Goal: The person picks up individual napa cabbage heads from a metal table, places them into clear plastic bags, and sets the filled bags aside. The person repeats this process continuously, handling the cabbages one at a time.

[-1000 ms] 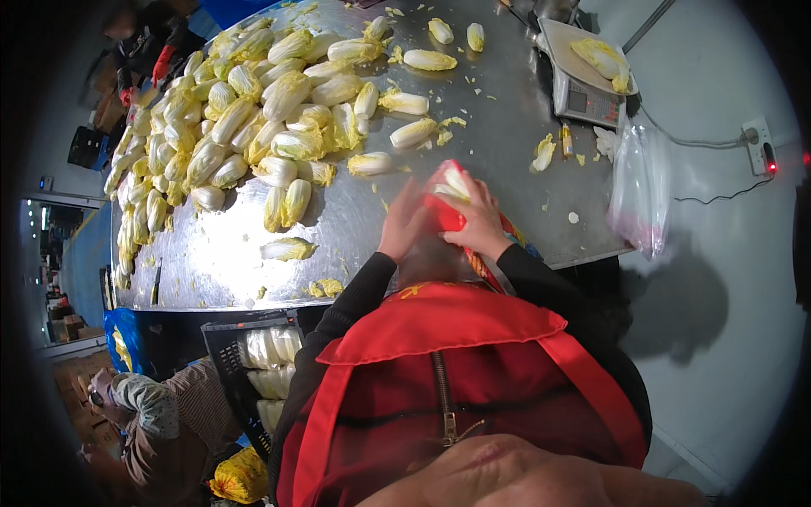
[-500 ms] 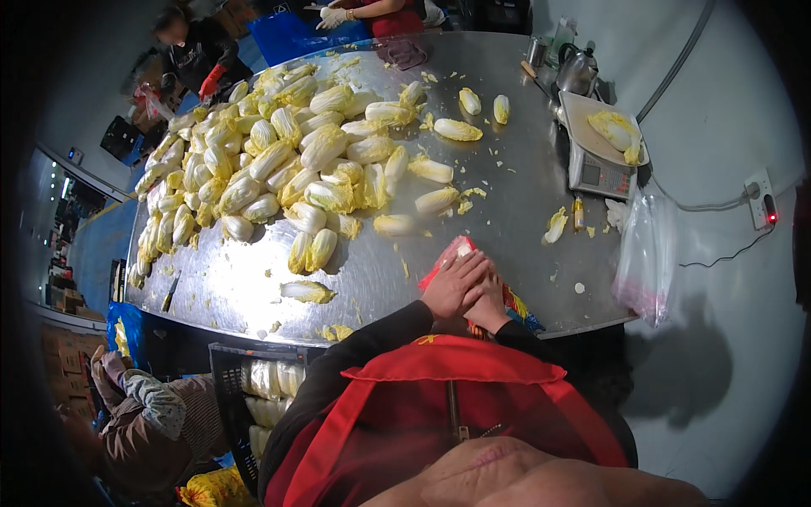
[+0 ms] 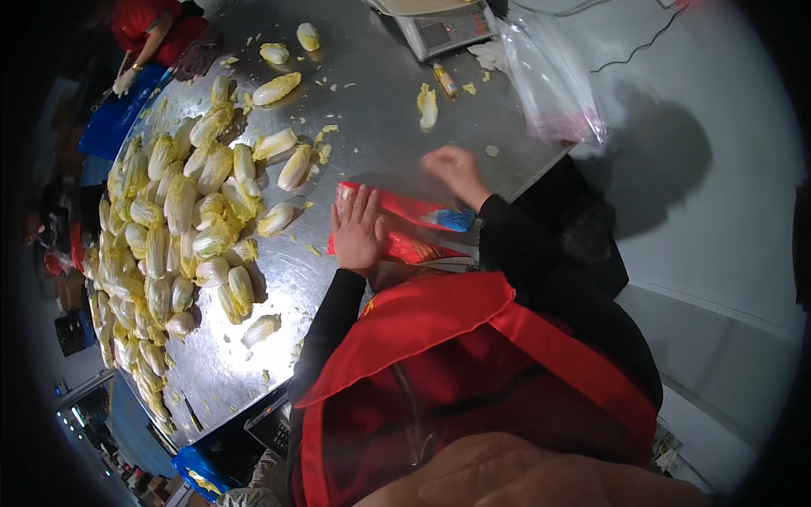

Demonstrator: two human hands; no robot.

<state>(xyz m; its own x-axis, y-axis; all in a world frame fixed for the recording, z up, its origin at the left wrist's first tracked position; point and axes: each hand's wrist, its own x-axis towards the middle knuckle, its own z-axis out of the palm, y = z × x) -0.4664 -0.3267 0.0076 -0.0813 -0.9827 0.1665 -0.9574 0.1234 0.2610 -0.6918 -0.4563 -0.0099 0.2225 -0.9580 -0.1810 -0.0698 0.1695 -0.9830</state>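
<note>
A red printed plastic bag (image 3: 405, 208) with a blue patch lies on the steel table near its front edge. My left hand (image 3: 356, 228) rests flat on the left part of it, palm down and fingers stretched out. Just beyond the bag, my right hand (image 3: 458, 175) is raised and apart from it. Motion smears its curled fingers, so whether it holds anything cannot be made out. Nearest the left hand among the napa cabbages is a single one (image 3: 276, 220) lying on the metal.
A large heap of napa cabbages (image 3: 156, 245) covers the left of the table (image 3: 372, 118). At the far right stand a scale (image 3: 439, 32) and clear plastic bags (image 3: 553, 80). A knife (image 3: 193, 414) lies at the left edge. Another person (image 3: 152, 34) stands across the table.
My view has turned to the right. My hands, stacked together on the red bag before, are now apart: the left lies flat on it, the right has lifted away. The bag is more exposed.
</note>
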